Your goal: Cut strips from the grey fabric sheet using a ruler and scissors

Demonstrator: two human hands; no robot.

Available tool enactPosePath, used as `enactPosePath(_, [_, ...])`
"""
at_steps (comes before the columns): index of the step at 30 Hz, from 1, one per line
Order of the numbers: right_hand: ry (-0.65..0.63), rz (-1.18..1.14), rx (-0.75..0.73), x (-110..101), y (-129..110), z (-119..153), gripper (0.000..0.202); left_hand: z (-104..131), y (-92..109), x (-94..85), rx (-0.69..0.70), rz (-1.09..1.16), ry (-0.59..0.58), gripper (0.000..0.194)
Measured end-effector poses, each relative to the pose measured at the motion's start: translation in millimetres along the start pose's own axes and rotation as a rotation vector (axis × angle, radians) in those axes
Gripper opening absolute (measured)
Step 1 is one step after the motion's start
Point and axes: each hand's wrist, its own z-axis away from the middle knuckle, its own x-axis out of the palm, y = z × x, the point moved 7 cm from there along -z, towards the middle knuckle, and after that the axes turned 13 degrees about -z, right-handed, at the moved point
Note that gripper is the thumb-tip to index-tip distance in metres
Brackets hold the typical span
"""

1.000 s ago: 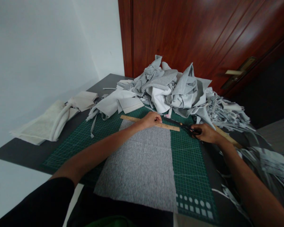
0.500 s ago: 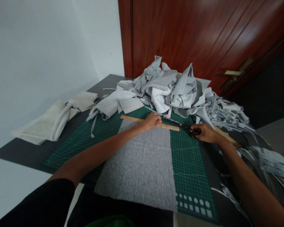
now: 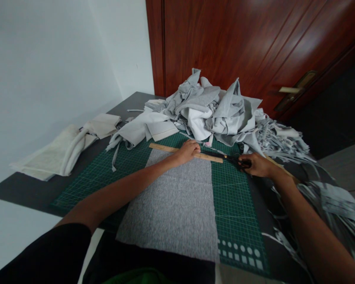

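A grey fabric piece [image 3: 174,205] lies on the green cutting mat [image 3: 236,209], its near end reaching past the mat's front edge. Across its far end runs a wooden ruler [image 3: 210,157]. My left hand [image 3: 189,150] is closed on the ruler near its middle, fingers bent together. At the ruler's right end my right hand [image 3: 254,163] grips the handles of black scissors [image 3: 232,158]. Their blades point left along the ruler's far edge, toward my left hand. A thin grey strip [image 3: 217,150] lies just beyond the blades.
A large heap of grey and white cloth [image 3: 230,110] stands behind the mat. Shredded strips [image 3: 281,138] lie at the back right, more strips [image 3: 340,201] at the right. Folded cream fabric [image 3: 56,154] is at the left, near the wall. Behind is a wooden door [image 3: 225,39].
The scissor blades now sit closer together and nearer the ruler. Both hands keep nearly the same places; the whole view has shifted slightly.
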Motion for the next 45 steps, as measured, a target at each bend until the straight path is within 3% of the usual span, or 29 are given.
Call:
enactPosePath(8, [-0.032,0.029,0.023,3.0,-4.4,-1.2,0.01,2.6,-1.4,-3.0,-0.023,-0.002,0.054,0.016])
enactPosePath(45, [-0.028,0.185,0.003,13.3,-24.3,-10.6,0.011,3.0,-1.5,-2.6,-0.049,-0.016,0.068,0.016])
